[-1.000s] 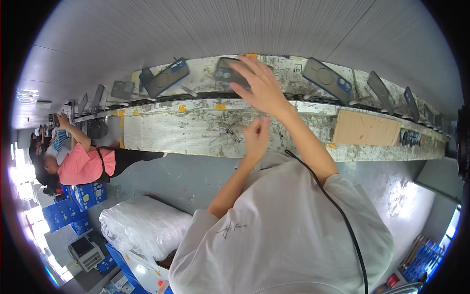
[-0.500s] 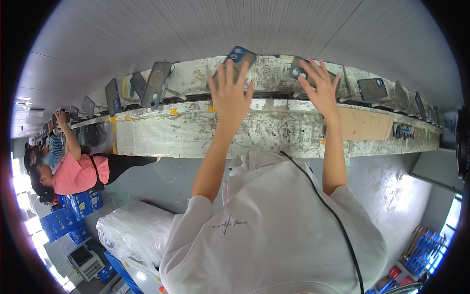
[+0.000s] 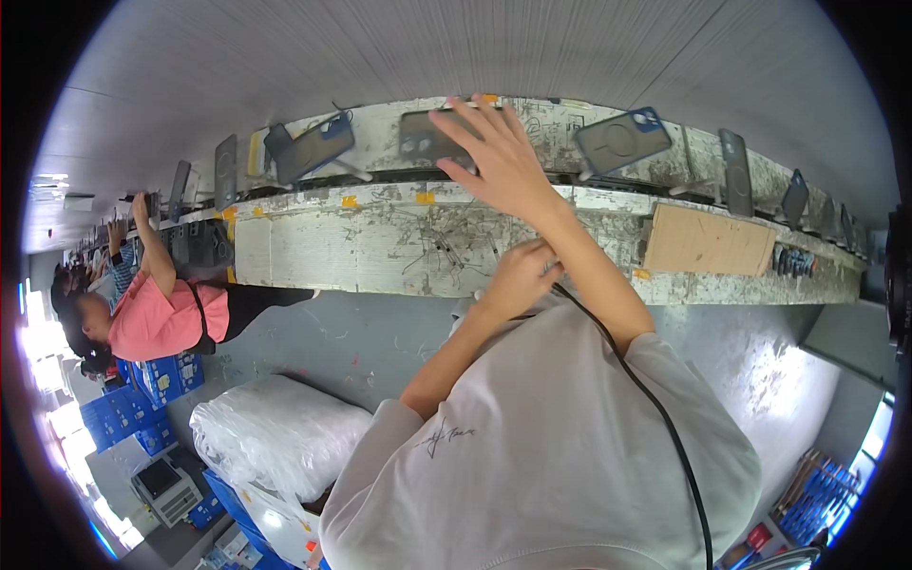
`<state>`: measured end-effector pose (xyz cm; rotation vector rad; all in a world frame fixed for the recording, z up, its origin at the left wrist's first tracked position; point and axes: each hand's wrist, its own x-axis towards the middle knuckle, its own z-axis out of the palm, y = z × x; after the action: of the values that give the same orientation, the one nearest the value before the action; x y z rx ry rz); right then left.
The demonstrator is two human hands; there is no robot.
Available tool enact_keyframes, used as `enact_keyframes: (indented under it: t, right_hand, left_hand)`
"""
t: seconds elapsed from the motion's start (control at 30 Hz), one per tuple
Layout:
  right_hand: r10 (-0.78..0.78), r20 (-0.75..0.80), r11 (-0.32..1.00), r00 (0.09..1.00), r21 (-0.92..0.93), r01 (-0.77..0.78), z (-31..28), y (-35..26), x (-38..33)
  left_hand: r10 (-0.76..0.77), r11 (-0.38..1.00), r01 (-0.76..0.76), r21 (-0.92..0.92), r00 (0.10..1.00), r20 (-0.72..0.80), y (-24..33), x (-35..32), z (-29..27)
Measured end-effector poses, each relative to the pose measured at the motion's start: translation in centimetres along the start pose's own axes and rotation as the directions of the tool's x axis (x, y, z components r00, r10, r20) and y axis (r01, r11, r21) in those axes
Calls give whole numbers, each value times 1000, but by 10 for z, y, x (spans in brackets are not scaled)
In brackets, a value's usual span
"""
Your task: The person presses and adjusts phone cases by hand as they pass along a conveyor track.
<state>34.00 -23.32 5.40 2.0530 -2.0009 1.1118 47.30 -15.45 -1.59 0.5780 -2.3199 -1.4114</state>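
Rt hand [image 3: 499, 161] on phone case [image 3: 429, 138], conveyor [image 3: 570, 185]

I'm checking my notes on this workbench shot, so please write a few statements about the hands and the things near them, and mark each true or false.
1. The right hand lies spread over a dark flat phone case on the pale scratched bench. True.
2. The left hand also rests on a case. False: it is curled near the white shirt, apart from the bench top.
3. A brown cardboard sheet lies on the bench to the right. True.
4. The black cable runs across the bench. False: it runs down the shirt.
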Motion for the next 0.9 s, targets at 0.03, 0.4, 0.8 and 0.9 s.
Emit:
enact_keyframes:
  t: [0.03, 0.4, 0.8, 0.9]
  right_hand:
    - [3, 0, 1000, 1000, 0, -3, 10, 8, -4]
    - [159, 208, 940, 965, -330, -83, -81, 113, -76]
    - [200, 8, 931, 980, 311, -193, -124, 88, -43]
    - [-15, 79, 939, 997, 343, -13, -63, 31, -3]
  left_hand:
    - [-1, 1000, 1, 0, 1000, 3, 7, -1, -10]
    - [430, 689, 167, 705, 688, -584, -29, 65, -135]
    - [277, 933, -166, 319, 897, -344, 10, 106, -18]
    - [237, 944, -147, 296, 925, -298, -11, 62, 11]
